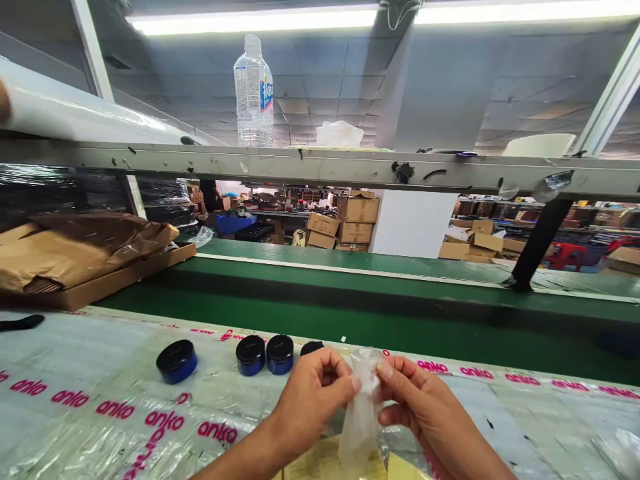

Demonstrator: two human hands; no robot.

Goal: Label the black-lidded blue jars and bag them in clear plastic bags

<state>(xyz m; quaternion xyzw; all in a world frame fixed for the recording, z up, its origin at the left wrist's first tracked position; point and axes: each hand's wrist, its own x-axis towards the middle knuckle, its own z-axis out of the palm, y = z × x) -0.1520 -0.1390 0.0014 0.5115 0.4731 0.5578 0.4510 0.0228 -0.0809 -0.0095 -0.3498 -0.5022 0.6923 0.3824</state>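
My left hand [317, 397] pinches the upper part of a thin, translucent plastic bag [361, 427] between thumb and fingers. On the bag's other side my right hand [417, 403] also has its thumb and forefinger closed on the film, its lower fingers curled. The bag hangs down between both hands over a yellowish sheet [320, 460]. Left of my hands, a pair of round black-lidded blue jars [265, 355] stand side by side. Another such jar [177, 362] sits farther left. A dark round top [311, 347] shows partly behind my left hand.
Tape printed "anko" [115, 409] runs over the film-covered tabletop. Beyond it lies a green conveyor belt [240, 300]. A cardboard tray with brown paper [90, 260] stands at left. Overhead, a metal shelf beam [320, 163] crosses, bearing a plastic bottle [254, 97]. A black post [540, 247] rises at right.
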